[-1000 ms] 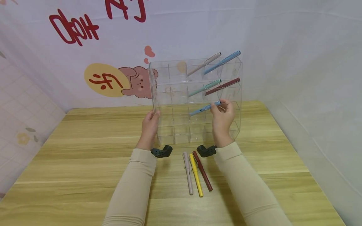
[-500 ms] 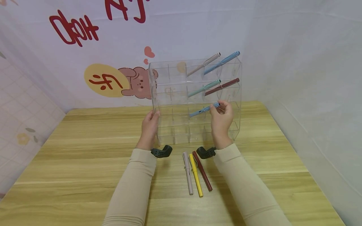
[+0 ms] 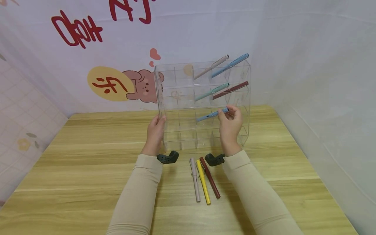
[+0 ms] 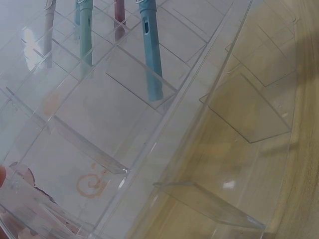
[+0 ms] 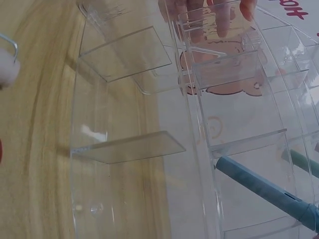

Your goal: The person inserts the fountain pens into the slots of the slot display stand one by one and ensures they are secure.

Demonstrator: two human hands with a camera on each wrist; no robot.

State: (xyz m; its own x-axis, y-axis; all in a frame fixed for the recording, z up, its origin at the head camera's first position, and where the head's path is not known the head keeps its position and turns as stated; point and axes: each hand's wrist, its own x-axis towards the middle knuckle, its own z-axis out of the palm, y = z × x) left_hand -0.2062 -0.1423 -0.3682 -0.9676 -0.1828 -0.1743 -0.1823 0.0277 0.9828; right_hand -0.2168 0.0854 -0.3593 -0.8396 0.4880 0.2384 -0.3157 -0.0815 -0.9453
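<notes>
A clear acrylic rack (image 3: 185, 104) with rows of compartments stands upright on the table. The left hand (image 3: 155, 133) grips its left side edge. With thumb and fingers the right hand (image 3: 230, 125) pinches the cap end of a blue pen (image 3: 209, 116), whose lower end is inside a third-row compartment; in the left wrist view this blue pen (image 4: 153, 59) slants within the clear walls, and in the right wrist view the pen's end (image 5: 249, 179) rests near a divider. Above it lean a green pen (image 3: 212, 91) and a dark red pen (image 3: 230, 90).
The top row holds a grey-beige pen (image 3: 211, 67) and another blue pen (image 3: 230, 65). On the wooden table (image 3: 102, 169), between the forearms, lie a pale mauve pen (image 3: 195, 181), a yellow pen (image 3: 204, 182) and a dark red pen (image 3: 210, 178). A printed cloth (image 3: 117, 39) hangs behind.
The right hand has shifted slightly down and left with the blue pen's cap end still pinched. The left hand stays on the rack's side.
</notes>
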